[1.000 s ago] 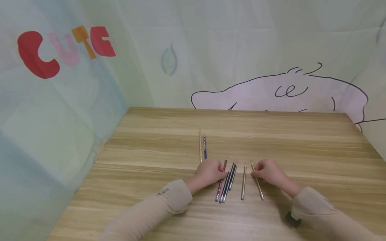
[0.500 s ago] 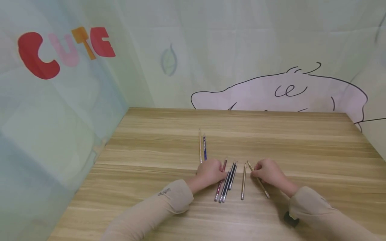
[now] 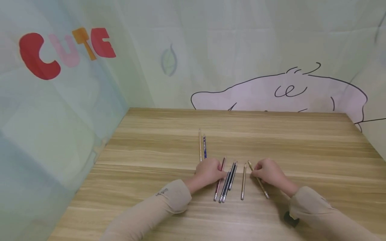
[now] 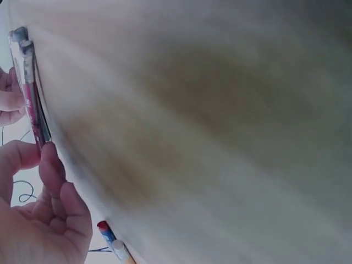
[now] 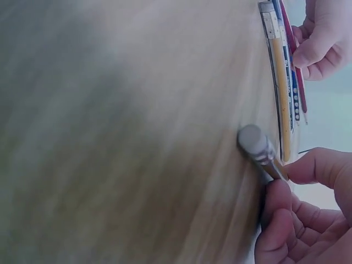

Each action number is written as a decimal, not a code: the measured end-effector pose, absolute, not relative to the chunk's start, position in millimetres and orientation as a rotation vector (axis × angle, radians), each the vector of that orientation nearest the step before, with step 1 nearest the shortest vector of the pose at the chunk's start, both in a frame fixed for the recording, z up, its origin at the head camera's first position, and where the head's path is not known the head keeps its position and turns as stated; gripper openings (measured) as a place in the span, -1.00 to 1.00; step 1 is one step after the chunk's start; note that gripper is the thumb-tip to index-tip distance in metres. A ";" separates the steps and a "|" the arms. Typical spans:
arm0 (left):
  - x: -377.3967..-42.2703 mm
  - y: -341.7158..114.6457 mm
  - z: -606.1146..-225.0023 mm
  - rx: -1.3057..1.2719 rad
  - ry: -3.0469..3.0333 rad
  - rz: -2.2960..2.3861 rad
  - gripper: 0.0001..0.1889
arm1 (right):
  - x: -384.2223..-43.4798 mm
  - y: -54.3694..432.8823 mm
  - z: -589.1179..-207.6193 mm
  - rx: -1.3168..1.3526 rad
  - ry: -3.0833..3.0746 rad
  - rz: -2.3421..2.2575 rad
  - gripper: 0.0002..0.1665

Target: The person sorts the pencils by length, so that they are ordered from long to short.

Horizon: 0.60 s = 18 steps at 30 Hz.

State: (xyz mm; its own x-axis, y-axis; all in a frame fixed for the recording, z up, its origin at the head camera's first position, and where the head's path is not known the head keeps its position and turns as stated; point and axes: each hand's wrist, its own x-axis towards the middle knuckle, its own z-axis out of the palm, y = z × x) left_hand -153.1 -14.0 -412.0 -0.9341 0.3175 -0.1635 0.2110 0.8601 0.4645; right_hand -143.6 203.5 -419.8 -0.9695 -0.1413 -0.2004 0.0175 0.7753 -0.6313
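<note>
Between thumb and fingers my left hand (image 3: 208,171) pinches a dark red pencil (image 3: 217,190), whose eraser end points toward me. The left wrist view shows that red pencil (image 4: 32,104) at the fingertips. My right hand (image 3: 269,173) pinches a gold-yellow pencil (image 3: 262,187) that slants, tip to the upper left. Its eraser end (image 5: 256,140) faces the right wrist camera. A second yellow pencil (image 3: 243,184) lies just left of the right hand. Several black-and-silver pencils (image 3: 231,177) lie side by side, close to the right of the red one.
Beyond my left hand lie a pale yellow pencil (image 3: 200,144) and a blue patterned pencil (image 3: 205,147), their near ends hidden by the hand. All rest on a wood-grain table (image 3: 150,134). A printed curtain (image 3: 169,90) stands along the back and left edges.
The pencil in my right hand has turned, its tip swinging left and its eraser end right. The red pencil has shifted slightly left in my left hand. The other pencils stay put.
</note>
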 end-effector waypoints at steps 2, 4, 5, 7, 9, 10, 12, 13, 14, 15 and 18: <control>-154.5 -15.0 -411.2 0.418 2.823 0.660 -0.68 | -144.3 204.3 -419.3 -0.102 2.723 -1.001 -0.88; -155.7 -15.8 -409.8 0.438 2.853 0.682 -0.74 | -145.5 204.8 -418.5 -0.115 2.711 -1.040 -0.88; -156.2 -16.2 -409.1 0.447 2.863 0.693 -0.78 | -146.6 205.0 -418.1 -0.120 2.706 -1.060 -0.88; -157.3 -16.5 -407.5 0.453 2.868 0.732 -0.85 | -149.0 205.0 -416.7 -0.130 2.704 -1.101 -0.89; -158.5 -16.4 -405.8 0.458 2.870 0.774 -0.91 | -151.4 204.4 -414.2 -0.140 2.706 -1.143 -0.88; -159.2 -16.3 -404.8 0.459 2.869 0.790 -0.92 | -152.6 203.8 -412.7 -0.145 2.708 -1.163 -0.87; -160.7 -16.0 -403.2 0.461 2.865 0.838 -0.90 | -154.7 202.5 -408.6 -0.144 2.700 -1.221 -0.85; -161.5 -15.8 -402.1 0.466 2.867 0.859 -0.88 | -155.4 201.6 -406.5 -0.149 2.700 -1.250 -0.84; -162.4 -15.7 -401.1 0.467 2.861 0.891 -0.87 | -156.0 200.7 -404.4 -0.147 2.688 -1.288 -0.83; -163.4 -15.6 -399.9 0.468 2.860 0.913 -0.86 | -156.5 199.7 -402.1 -0.147 2.681 -1.324 -0.82; -166.4 -15.2 -396.9 0.472 2.845 1.009 -0.86 | -157.4 196.1 -395.8 -0.155 2.670 -1.416 -0.80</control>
